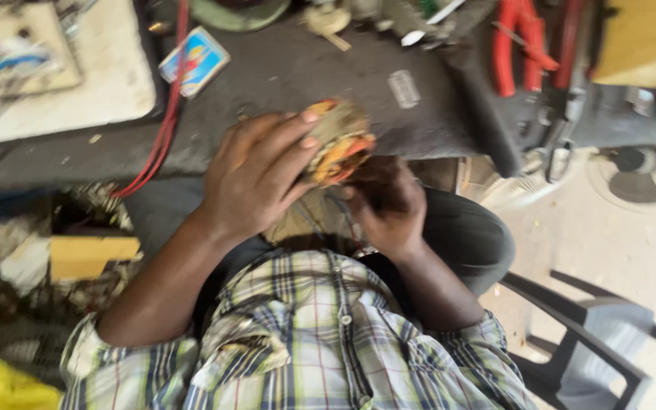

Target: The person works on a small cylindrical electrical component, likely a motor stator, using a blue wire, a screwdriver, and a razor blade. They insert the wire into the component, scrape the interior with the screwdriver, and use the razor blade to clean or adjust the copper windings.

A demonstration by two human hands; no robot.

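Note:
My left hand [256, 171] grips a round, dirty motor part [338, 140] wound with orange and copper-coloured wire, fingers wrapped over its top. My right hand [385, 201] sits just below and to the right of it, fingers curled against its underside; the picture is blurred, so what they pinch is unclear. Thin wires hang down from the part between both hands. Both hands are above my lap, in front of a dark workbench [290, 83].
Red-handled pliers [514, 45] and other tools lie at the bench's back right. Red cables [165, 129] run down its left side, beside a small colourful card [195, 61] and a white board [62, 76]. A fan [639, 178] stands right, a dark chair [586, 334] below it.

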